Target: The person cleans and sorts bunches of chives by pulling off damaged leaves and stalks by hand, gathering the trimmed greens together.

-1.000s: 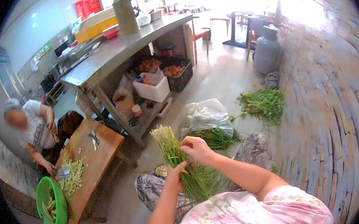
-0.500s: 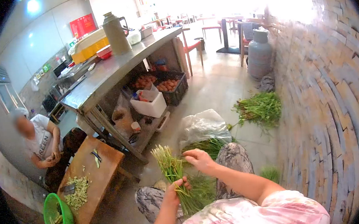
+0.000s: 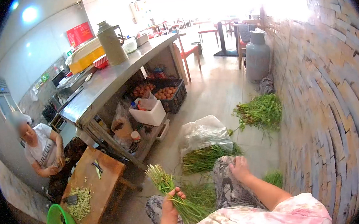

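My left hand (image 3: 171, 199) is closed around a bunch of thin green stalks (image 3: 161, 180), their pale ends pointing up and away from me. Finer green tops hang below that grip, over my lap. My right hand (image 3: 240, 169) lies on my right knee (image 3: 226, 180), holding nothing, with its fingers spread over the patterned trousers. Beyond my knees, more long green stalks (image 3: 202, 158) lie on the floor, partly under a clear plastic bag (image 3: 207, 131). Loose feathery greens (image 3: 199, 195) are between my legs.
Leafy greens (image 3: 258, 110) and a gas cylinder (image 3: 257, 56) stand along the right wall. At left, a wooden bench (image 3: 104, 178) bears chopped pieces and a green basket (image 3: 53, 217); a person (image 3: 43, 145) sits behind it. A metal counter (image 3: 136, 58) has crates (image 3: 177, 98) underneath.
My right hand has moved away from the bunch, right and down onto my knee. My left hand still grips the stalks, which are slightly lower.
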`<control>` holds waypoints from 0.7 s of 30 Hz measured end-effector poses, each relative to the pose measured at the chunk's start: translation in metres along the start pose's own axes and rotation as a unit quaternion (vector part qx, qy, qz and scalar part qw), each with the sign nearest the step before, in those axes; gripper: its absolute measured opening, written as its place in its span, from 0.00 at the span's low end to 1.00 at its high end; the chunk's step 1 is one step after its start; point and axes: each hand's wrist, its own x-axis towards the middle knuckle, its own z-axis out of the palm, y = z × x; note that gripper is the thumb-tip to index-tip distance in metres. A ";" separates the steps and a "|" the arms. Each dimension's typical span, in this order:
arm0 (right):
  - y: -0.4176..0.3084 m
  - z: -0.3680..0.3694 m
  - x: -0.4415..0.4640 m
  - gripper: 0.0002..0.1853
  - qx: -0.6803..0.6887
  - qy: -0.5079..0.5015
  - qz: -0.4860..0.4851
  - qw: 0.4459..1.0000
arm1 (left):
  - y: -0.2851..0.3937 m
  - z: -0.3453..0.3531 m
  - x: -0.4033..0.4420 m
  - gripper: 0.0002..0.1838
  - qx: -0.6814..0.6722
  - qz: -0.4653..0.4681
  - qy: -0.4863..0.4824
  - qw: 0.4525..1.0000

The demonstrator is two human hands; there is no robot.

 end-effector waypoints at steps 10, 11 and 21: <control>-0.004 0.005 -0.003 0.17 -0.001 -0.014 -0.002 1.000 | -0.003 0.004 0.003 0.11 0.051 0.011 0.019 0.998; -0.009 0.001 -0.004 0.17 0.011 -0.031 0.017 0.999 | -0.005 0.003 0.003 0.11 0.047 0.010 0.014 0.999; 0.004 0.017 0.001 0.19 -0.035 -0.077 0.025 0.996 | -0.013 0.005 0.017 0.13 0.099 -0.039 -0.020 0.994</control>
